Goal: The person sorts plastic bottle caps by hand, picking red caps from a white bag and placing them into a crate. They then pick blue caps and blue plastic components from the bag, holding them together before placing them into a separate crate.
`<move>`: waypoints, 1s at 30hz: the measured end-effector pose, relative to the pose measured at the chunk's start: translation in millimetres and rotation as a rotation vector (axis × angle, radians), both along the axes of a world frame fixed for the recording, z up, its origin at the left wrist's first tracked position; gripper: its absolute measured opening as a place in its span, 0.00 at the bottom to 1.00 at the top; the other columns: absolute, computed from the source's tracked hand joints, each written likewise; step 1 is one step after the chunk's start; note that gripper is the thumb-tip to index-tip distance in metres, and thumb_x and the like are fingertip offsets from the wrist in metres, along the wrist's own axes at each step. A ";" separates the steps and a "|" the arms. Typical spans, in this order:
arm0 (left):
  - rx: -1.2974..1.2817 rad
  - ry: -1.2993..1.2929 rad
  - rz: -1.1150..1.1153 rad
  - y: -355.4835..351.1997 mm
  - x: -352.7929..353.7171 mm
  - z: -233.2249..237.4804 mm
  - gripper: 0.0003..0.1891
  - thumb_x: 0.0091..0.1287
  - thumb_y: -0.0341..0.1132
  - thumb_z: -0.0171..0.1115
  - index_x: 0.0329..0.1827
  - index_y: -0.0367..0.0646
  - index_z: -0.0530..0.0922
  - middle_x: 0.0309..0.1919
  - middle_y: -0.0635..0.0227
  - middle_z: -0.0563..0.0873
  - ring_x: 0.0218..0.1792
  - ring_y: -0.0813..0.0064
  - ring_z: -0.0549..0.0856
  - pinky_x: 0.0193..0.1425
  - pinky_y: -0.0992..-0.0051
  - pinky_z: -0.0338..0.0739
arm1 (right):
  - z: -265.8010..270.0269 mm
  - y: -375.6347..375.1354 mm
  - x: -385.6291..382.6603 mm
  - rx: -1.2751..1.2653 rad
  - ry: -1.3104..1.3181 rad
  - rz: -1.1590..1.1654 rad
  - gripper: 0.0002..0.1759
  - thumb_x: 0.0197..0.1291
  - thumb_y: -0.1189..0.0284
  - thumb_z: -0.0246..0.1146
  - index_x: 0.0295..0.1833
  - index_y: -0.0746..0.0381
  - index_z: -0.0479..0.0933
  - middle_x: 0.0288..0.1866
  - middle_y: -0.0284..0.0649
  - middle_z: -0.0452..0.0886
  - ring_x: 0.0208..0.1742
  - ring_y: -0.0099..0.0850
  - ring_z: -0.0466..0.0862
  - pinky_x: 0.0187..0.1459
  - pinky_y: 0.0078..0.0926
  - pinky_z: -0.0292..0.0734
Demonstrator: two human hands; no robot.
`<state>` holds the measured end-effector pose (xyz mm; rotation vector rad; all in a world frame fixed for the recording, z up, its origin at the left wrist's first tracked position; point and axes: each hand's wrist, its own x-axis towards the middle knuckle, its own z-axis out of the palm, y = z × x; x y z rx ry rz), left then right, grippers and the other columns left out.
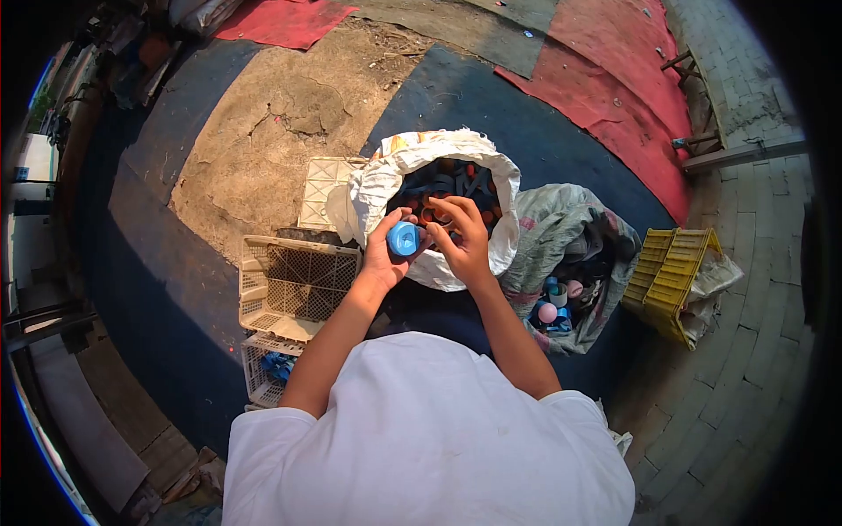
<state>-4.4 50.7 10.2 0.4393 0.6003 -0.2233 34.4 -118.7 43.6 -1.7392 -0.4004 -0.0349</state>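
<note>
Now | left hand grips cap | right hand curled beside it, hold unclear | I'd steady cap over sack, working with fingertips.

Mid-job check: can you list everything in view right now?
white sack: one, white, centre, open, full of mixed coloured plastic pieces
grey sack: one, grey, right of the white sack, blue and pink pieces inside
yellow crate: one, yellow, far right, on paving
cream crates: three, cream, left of the white sack; the nearest holds blue pieces
red mats: two, red, top
blue cap: one, blue, in the left hand
shirt: one, white, bottom
left hand: gripping the blue cap
right hand: over the white sack, fingers curled, contents unclear
</note>
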 end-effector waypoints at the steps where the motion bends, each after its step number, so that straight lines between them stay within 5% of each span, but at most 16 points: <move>1: -0.042 -0.039 0.018 1.1 -4.0 2.2 0.12 0.72 0.43 0.66 0.52 0.48 0.80 0.41 0.68 0.86 0.41 0.65 0.88 0.53 0.60 0.87 | -3.1 -2.2 9.9 0.103 0.114 -0.042 0.17 0.64 0.67 0.72 0.55 0.64 0.84 0.49 0.41 0.82 0.42 0.31 0.86 0.44 0.27 0.80; 2: -0.060 -0.062 0.034 2.2 -7.7 5.5 0.13 0.73 0.44 0.66 0.52 0.47 0.80 0.42 0.68 0.85 0.42 0.65 0.87 0.50 0.64 0.87 | -30.6 -7.9 23.9 0.069 0.276 -0.090 0.16 0.64 0.68 0.71 0.52 0.66 0.84 0.48 0.42 0.83 0.40 0.35 0.87 0.44 0.29 0.81; 7: -0.083 -0.096 0.021 8.1 -13.3 17.3 0.15 0.73 0.44 0.65 0.55 0.46 0.79 0.44 0.68 0.83 0.45 0.64 0.85 0.50 0.66 0.86 | -103.4 -10.3 83.9 -0.550 0.031 -0.231 0.21 0.60 0.63 0.71 0.52 0.66 0.84 0.47 0.50 0.85 0.45 0.51 0.87 0.52 0.44 0.82; 8: -0.081 -0.108 0.020 9.3 -13.8 19.2 0.15 0.73 0.44 0.65 0.55 0.46 0.79 0.44 0.68 0.83 0.45 0.64 0.85 0.50 0.67 0.86 | -109.6 -6.4 91.7 -0.574 0.082 -0.228 0.24 0.56 0.60 0.73 0.53 0.66 0.84 0.49 0.54 0.85 0.53 0.55 0.85 0.58 0.47 0.80; 10: -0.080 -0.108 0.024 9.8 -17.1 19.1 0.15 0.74 0.44 0.64 0.56 0.46 0.79 0.45 0.68 0.84 0.45 0.65 0.85 0.50 0.66 0.86 | -107.7 3.3 110.4 -0.670 0.284 -0.027 0.30 0.56 0.56 0.74 0.58 0.65 0.82 0.55 0.56 0.82 0.60 0.54 0.84 0.60 0.44 0.80; 13: -0.086 -0.096 0.030 12.5 -18.3 15.6 0.15 0.74 0.44 0.63 0.57 0.46 0.79 0.46 0.67 0.85 0.45 0.65 0.86 0.51 0.66 0.86 | -91.4 23.4 119.1 -0.914 0.517 -0.021 0.35 0.54 0.52 0.74 0.63 0.62 0.79 0.63 0.57 0.80 0.63 0.53 0.84 0.60 0.41 0.81; 16: -0.084 -0.093 0.027 14.0 -19.7 14.5 0.15 0.74 0.44 0.63 0.57 0.46 0.79 0.46 0.67 0.85 0.45 0.64 0.86 0.51 0.66 0.86 | -103.8 30.4 111.9 -1.018 0.424 -0.071 0.43 0.54 0.50 0.75 0.71 0.60 0.71 0.57 0.60 0.83 0.61 0.53 0.85 0.62 0.43 0.81; 30: -0.077 -0.105 -0.022 16.9 -16.8 9.8 0.17 0.76 0.44 0.60 0.60 0.44 0.79 0.47 0.66 0.85 0.45 0.63 0.87 0.51 0.66 0.86 | -97.0 32.1 88.2 -0.912 0.401 -0.048 0.34 0.49 0.56 0.80 0.55 0.66 0.76 0.51 0.57 0.86 0.53 0.53 0.88 0.51 0.45 0.85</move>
